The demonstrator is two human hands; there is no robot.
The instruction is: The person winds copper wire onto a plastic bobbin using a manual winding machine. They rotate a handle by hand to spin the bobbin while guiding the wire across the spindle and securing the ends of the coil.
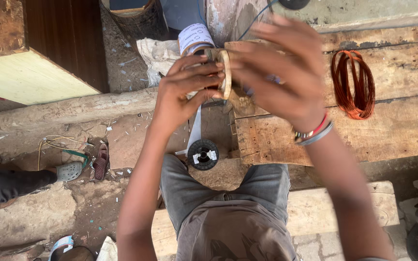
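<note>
The person wears a grey T-shirt (233, 232) and grey jeans (218, 181). Both arms are bare. The right wrist carries red and grey bracelets (313, 133).

A single head-worn camera is looking steeply down over the seated person's lap, sitting close to both raised hands, and taking in the wooden worktop (388, 130) ahead and the rough ground (73, 203) at left.
</note>
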